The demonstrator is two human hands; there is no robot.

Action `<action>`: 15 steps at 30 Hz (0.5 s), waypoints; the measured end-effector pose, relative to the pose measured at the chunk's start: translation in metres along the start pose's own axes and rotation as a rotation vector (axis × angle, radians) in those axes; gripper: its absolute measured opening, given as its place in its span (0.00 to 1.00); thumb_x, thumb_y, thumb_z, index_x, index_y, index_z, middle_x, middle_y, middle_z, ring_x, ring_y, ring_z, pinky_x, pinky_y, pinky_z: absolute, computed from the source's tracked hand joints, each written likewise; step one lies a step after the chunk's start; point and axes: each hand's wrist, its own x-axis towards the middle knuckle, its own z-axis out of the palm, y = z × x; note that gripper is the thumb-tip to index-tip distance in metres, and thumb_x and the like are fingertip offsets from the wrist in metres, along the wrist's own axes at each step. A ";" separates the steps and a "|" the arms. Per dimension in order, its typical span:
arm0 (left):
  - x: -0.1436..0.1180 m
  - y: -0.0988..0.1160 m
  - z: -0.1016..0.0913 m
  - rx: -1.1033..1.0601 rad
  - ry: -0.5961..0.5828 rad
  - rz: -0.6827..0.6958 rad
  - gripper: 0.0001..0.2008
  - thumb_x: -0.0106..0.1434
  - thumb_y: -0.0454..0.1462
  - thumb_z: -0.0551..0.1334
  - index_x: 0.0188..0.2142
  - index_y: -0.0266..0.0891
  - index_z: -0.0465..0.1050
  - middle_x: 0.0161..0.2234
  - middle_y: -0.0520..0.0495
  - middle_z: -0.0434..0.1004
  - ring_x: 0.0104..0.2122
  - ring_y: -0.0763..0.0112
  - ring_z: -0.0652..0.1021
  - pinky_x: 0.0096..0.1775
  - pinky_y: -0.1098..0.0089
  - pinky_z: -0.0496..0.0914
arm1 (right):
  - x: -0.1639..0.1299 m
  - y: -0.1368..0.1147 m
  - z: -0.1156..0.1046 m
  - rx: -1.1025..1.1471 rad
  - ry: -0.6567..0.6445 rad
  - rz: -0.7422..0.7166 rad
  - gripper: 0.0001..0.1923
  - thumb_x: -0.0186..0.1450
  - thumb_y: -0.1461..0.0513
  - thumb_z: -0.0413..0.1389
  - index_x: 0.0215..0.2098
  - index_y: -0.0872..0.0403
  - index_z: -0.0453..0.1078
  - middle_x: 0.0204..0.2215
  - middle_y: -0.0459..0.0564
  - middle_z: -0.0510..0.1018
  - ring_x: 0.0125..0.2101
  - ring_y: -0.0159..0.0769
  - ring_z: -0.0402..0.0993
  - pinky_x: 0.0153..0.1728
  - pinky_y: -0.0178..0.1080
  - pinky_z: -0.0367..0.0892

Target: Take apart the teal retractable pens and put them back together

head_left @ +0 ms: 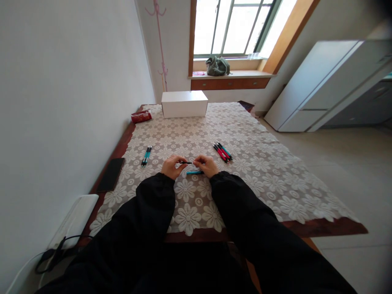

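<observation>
Person: two bare hands, left hand (172, 165), right hand (207, 165); long loose black sleeves (153, 204), cuffs gathered behind the fingers.

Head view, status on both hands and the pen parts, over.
Left hand and right hand pinch one thin dark pen part between them. Blue barrel lies on the tablecloth just beneath. Nothing blocking.
</observation>
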 end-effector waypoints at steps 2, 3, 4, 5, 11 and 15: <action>0.000 -0.001 0.001 -0.011 -0.012 0.002 0.06 0.58 0.39 0.68 0.35 0.41 0.76 0.32 0.49 0.80 0.35 0.68 0.78 0.39 0.66 0.74 | 0.000 0.001 0.000 -0.002 -0.008 0.002 0.14 0.61 0.51 0.59 0.28 0.54 0.71 0.20 0.45 0.75 0.23 0.31 0.68 0.26 0.34 0.63; 0.000 -0.002 0.001 -0.019 -0.021 0.005 0.06 0.58 0.39 0.68 0.35 0.41 0.76 0.32 0.49 0.80 0.35 0.68 0.78 0.39 0.66 0.74 | -0.001 0.002 -0.001 -0.004 -0.012 0.004 0.14 0.61 0.51 0.59 0.28 0.54 0.71 0.20 0.45 0.75 0.23 0.31 0.69 0.25 0.34 0.63; 0.000 -0.002 0.001 -0.027 -0.030 0.008 0.07 0.58 0.39 0.68 0.35 0.41 0.76 0.32 0.49 0.80 0.35 0.68 0.78 0.39 0.66 0.74 | -0.001 0.002 -0.001 -0.006 -0.014 0.007 0.14 0.60 0.51 0.59 0.28 0.54 0.71 0.20 0.45 0.75 0.23 0.31 0.69 0.25 0.34 0.63; 0.000 -0.002 0.001 -0.034 -0.038 0.011 0.07 0.58 0.39 0.68 0.35 0.41 0.76 0.33 0.49 0.80 0.35 0.68 0.78 0.39 0.66 0.74 | -0.001 0.002 -0.001 -0.007 -0.017 0.010 0.14 0.60 0.51 0.59 0.28 0.54 0.72 0.20 0.45 0.76 0.23 0.32 0.69 0.25 0.34 0.63; -0.002 -0.003 0.002 -0.033 -0.069 0.026 0.06 0.59 0.39 0.67 0.36 0.40 0.75 0.33 0.49 0.80 0.35 0.68 0.78 0.39 0.67 0.74 | -0.002 0.003 -0.001 0.010 -0.039 0.047 0.13 0.59 0.52 0.60 0.28 0.54 0.73 0.21 0.46 0.77 0.22 0.33 0.72 0.25 0.35 0.66; -0.002 -0.003 0.001 -0.005 -0.107 0.066 0.06 0.61 0.39 0.66 0.38 0.40 0.75 0.35 0.48 0.79 0.36 0.68 0.78 0.40 0.67 0.73 | -0.003 0.001 0.000 0.017 -0.039 0.062 0.12 0.59 0.52 0.61 0.29 0.54 0.74 0.21 0.46 0.78 0.23 0.33 0.73 0.26 0.35 0.67</action>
